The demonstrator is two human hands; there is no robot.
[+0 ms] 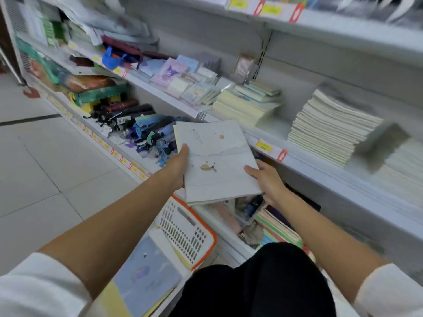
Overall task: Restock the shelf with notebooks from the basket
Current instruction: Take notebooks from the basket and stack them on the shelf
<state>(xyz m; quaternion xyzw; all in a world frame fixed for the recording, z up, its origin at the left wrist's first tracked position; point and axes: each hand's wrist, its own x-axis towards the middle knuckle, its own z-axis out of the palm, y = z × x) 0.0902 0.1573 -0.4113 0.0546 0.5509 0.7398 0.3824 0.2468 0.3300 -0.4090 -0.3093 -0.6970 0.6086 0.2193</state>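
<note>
Both hands hold a small stack of pale grey notebooks [215,159] in front of the shelf edge. My left hand [177,167] grips its left edge, thumb on the cover. My right hand [266,179] grips the lower right corner, thumb on top. Below, the white basket with an orange rim [206,234] stands on the floor and holds a blue-and-yellow notebook [146,273]. On the middle shelf [304,160] lie a tall stack of cream notebooks [329,126] and a lower, fanned stack [245,104].
Small cartoon notepads [180,76] fill the shelf's left part. Folded umbrellas [142,126] lie on the lower shelf, with more notebooks [277,227] under my right arm. Yellow price tags [263,146] line the shelf edges. Tiled floor [45,170] spreads to the left. My dark-clothed knee [254,287] is at the bottom.
</note>
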